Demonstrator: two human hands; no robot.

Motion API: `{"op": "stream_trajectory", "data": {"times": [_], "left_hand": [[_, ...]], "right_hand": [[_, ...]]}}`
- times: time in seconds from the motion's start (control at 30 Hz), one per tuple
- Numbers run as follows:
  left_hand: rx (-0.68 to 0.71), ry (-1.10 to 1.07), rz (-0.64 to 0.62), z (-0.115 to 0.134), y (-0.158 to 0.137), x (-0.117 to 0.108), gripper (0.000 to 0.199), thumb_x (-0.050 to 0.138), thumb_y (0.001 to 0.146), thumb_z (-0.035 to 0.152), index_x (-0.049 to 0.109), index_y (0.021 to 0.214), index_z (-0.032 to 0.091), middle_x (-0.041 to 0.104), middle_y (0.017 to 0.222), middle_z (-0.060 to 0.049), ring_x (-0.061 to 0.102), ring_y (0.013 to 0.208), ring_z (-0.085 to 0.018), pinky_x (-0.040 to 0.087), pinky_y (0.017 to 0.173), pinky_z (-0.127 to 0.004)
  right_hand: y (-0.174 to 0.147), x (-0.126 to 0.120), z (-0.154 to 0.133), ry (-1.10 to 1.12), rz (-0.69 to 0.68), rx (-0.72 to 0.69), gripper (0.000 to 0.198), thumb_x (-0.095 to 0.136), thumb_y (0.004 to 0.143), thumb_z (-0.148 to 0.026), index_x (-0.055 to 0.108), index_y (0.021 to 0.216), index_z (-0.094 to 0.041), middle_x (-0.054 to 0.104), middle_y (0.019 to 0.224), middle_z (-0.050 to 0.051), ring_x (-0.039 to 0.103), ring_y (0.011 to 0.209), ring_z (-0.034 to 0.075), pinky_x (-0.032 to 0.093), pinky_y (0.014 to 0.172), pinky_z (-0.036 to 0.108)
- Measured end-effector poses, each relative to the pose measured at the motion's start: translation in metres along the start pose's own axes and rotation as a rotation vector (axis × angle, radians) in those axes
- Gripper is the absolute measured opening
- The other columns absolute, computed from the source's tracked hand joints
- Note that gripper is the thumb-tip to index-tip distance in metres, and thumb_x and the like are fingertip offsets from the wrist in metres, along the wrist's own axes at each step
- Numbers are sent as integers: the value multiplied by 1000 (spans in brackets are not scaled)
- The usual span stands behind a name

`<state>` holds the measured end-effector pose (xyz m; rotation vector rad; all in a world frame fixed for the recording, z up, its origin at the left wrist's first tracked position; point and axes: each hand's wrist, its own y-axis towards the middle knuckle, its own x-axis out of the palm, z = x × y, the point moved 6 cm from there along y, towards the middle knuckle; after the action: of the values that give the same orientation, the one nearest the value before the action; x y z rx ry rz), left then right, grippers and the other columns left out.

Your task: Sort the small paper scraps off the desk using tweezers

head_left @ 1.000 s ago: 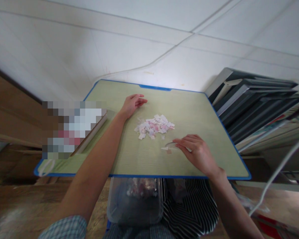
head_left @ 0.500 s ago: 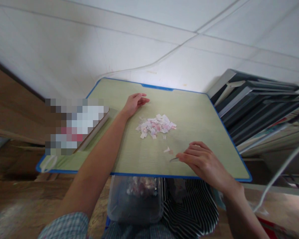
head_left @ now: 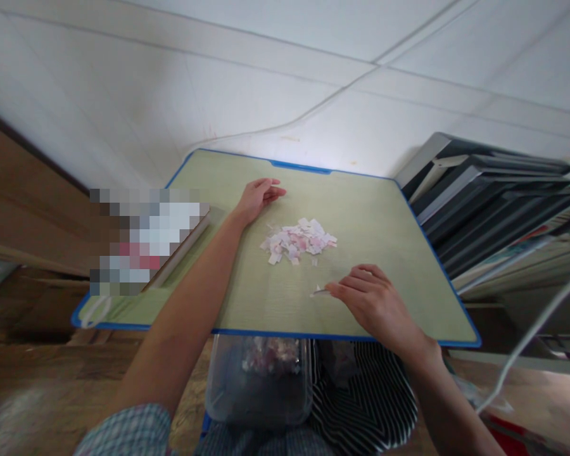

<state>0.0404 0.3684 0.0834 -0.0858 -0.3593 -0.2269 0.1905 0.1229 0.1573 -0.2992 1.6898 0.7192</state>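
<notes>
- Your right hand has its fingers closed on a thin tool; its tip is by a paper scrap at five o'clock from the heap; whether they touch, I cannot tell.
- Your left hand is at ten o'clock, its fingers loosely curled; whether they pinch anything, I cannot tell.
- The heap sits mid-way on the counter; its pieces overlap loosely, so much seems left to handle.
- Near six o'clock, past the counter's edge, a clear box holds small bits; how much is done doesn't show.
</notes>
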Motion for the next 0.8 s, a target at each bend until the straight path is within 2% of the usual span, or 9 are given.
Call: {"op": "stream_trajectory", "data": {"times": [0.13, 0.27, 0.47, 0.63, 0.8], "left_hand": [[-7, 8, 8, -1, 0, 0, 20, 41, 88, 20, 59, 84, 12, 68, 65, -3, 64, 66, -9, 44, 72, -22], [10, 25, 0, -2, 1, -1, 19, 44, 87, 23, 59, 85, 13, 69, 67, -4, 64, 68, -10, 44, 73, -22], [26, 42, -1, -3, 2, -2, 19, 44, 86, 25, 60, 85, 13, 69, 68, -3, 65, 71, -10, 45, 75, -22], [8, 47, 10, 0, -1, -1, 20, 42, 88, 22, 59, 84, 13, 69, 67, -4, 65, 70, -10, 45, 75, -22], [14, 51, 10, 0, -1, -1, 20, 42, 88, 23, 59, 85, 13, 68, 69, -5, 65, 73, -11, 46, 78, -24]], "right_hand": [[-12, -8, -5, 46, -22, -47, 23, 41, 94, -17, 64, 93, -17, 65, 71, 0, 57, 71, 15, 35, 84, 31], [-29, -15, -2, 91, -50, -29, 30, 35, 96, -21, 64, 91, -16, 65, 72, 1, 58, 70, 15, 35, 85, 32], [-56, -22, 7, 238, -131, 33, 18, 45, 92, -16, 63, 93, -18, 63, 70, -1, 59, 68, 13, 36, 85, 33], [-68, -24, 20, 253, -1, 89, 16, 54, 88, -14, 63, 98, -20, 67, 78, -1, 61, 72, 12, 39, 86, 34], [-72, -16, 24, 285, -3, 106, 14, 54, 88, -16, 65, 94, -19, 69, 75, 1, 63, 70, 14, 44, 80, 35]]}}
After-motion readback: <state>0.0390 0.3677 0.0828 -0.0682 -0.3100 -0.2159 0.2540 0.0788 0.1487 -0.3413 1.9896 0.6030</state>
